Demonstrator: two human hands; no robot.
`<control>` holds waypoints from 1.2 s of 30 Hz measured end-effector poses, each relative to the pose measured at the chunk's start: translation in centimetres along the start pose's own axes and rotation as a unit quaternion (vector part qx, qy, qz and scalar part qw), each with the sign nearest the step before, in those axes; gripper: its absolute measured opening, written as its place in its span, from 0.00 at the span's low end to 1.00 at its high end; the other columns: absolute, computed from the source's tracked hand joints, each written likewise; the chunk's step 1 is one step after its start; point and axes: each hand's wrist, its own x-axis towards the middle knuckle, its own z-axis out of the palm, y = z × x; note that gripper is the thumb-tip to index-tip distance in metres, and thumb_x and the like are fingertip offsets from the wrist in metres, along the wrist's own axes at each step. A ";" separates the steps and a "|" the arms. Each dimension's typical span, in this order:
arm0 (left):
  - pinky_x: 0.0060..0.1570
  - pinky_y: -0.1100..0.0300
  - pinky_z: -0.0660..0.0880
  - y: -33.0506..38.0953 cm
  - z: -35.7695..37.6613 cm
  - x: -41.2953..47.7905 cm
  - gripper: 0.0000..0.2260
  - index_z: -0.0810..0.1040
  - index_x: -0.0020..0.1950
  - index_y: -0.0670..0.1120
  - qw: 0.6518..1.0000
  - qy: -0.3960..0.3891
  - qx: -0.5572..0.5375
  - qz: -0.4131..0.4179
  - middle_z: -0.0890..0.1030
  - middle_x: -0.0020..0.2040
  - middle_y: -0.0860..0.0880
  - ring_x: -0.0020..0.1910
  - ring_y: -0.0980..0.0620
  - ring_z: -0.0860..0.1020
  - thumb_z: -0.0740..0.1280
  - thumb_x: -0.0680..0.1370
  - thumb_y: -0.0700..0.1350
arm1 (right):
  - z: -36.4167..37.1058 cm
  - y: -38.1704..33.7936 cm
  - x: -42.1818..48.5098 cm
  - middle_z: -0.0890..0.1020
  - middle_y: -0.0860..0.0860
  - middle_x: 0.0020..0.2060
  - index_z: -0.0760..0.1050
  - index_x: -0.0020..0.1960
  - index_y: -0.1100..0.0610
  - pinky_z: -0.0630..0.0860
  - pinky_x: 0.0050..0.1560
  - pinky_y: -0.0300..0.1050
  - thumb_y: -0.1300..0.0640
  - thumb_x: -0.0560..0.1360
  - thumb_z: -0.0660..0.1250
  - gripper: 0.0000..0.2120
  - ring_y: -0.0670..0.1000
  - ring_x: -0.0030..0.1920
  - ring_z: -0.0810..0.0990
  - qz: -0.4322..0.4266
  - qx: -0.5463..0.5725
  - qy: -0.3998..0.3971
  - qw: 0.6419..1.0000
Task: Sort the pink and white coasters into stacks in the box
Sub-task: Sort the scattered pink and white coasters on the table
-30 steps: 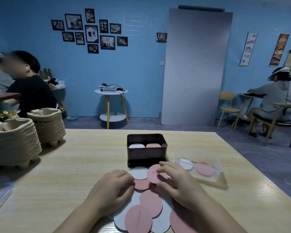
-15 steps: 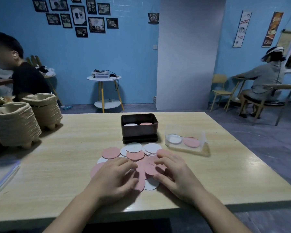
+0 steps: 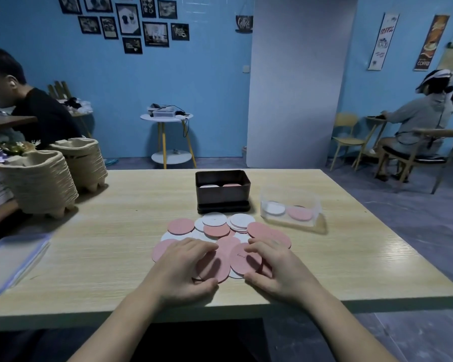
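A loose pile of pink and white coasters point(image 3: 215, 229) lies on the wooden table in front of a dark box point(image 3: 222, 198). Inside the box sit a white stack point(image 3: 208, 186) on the left and a pink stack point(image 3: 232, 184) on the right. My left hand point(image 3: 183, 270) rests on the near part of the pile, fingers and thumb curled around the edge of a pink coaster point(image 3: 212, 267). My right hand point(image 3: 277, 273) pinches another pink coaster point(image 3: 243, 258) between fingertips and thumb. Both coasters stay low on the pile.
A clear plastic container point(image 3: 292, 197) with one white and one pink coaster stands right of the box. Two stacks of pulp egg trays point(image 3: 42, 184) stand at the table's left. A clear lid point(image 3: 11, 259) lies at the near left. People sit at other tables.
My view has pulled back and tilted, so the whole pile now shows. Both hands have slid toward the near part of the pile and curled around pink coasters.
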 end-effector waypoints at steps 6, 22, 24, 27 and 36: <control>0.53 0.63 0.72 0.3 -0.4 -0.2 0.25 0.75 0.63 0.54 0.998 0.057 -0.026 0.007 0.76 0.56 0.62 0.54 0.61 0.74 0.73 0.68 0.56 | 0.1 0.1 -0.1 0.72 0.44 0.71 0.75 0.66 0.48 0.68 0.70 0.44 0.42 0.73 0.72 0.23 0.44 0.72 0.68 -0.007 -0.012 0.008 1.000; 0.52 0.59 0.79 0.1 1.3 1.9 0.25 0.76 0.64 0.54 0.996 0.038 -0.057 0.052 0.76 0.66 0.60 0.60 0.59 0.77 0.74 0.70 0.60 | 2.0 0.1 1.9 0.70 0.43 0.73 0.75 0.56 0.45 0.69 0.66 0.37 0.42 0.74 0.69 0.14 0.44 0.72 0.68 -0.075 0.001 -0.004 0.997; 0.50 0.61 0.80 0.0 1.5 1.9 0.24 0.76 0.62 0.54 0.996 0.052 -0.049 0.060 0.77 0.66 0.58 0.59 0.59 0.79 0.74 0.69 0.60 | 2.0 0.0 1.8 0.71 0.44 0.72 0.75 0.53 0.46 0.71 0.65 0.41 0.42 0.74 0.69 0.12 0.45 0.70 0.70 -0.084 -0.007 0.006 0.996; 0.56 0.63 0.77 -0.4 1.9 1.5 0.26 0.76 0.63 0.55 0.996 0.070 -0.037 0.052 0.77 0.67 0.57 0.61 0.59 0.77 0.73 0.69 0.62 | 1.8 -0.3 1.6 0.74 0.46 0.70 0.75 0.50 0.48 0.73 0.63 0.42 0.40 0.75 0.68 0.12 0.47 0.67 0.73 -0.096 0.001 0.033 0.995; 0.45 0.59 0.78 -0.5 1.4 1.9 0.17 0.78 0.60 0.53 0.991 0.085 -0.029 0.097 0.83 0.52 0.56 0.50 0.54 0.80 0.73 0.72 0.54 | 0.9 -0.5 1.2 0.75 0.48 0.69 0.79 0.60 0.49 0.69 0.68 0.39 0.47 0.76 0.68 0.14 0.45 0.69 0.73 -0.104 0.017 0.081 0.991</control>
